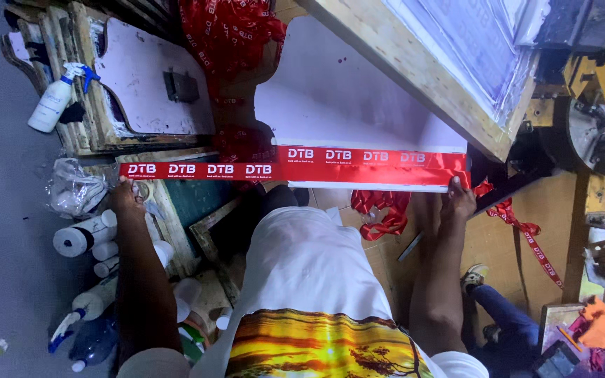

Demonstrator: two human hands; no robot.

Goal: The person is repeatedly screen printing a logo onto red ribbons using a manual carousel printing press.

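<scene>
A long red ribbon (pixel 295 166) with white printed lettering is stretched flat along the near edge of a pale lilac printing board (pixel 344 105). My left hand (pixel 129 197) pinches its left end, out past the board's edge. My right hand (pixel 459 198) presses its right end against the board's near right corner. A wooden-framed print screen (pixel 449 63) is tilted up above the board on the right. More red ribbon lies heaped (pixel 229 31) at the far side and hangs in loops (pixel 383 210) below the board.
A second lilac board (pixel 145 77) leans at the left, with a white spray bottle (pixel 54 98). Rolls, bottles (pixel 85 234) and a plastic bag (pixel 71 185) crowd the lower left. A ribbon tail (pixel 526 241) trails on the floor. Metal machinery (pixel 596 119) stands at the right.
</scene>
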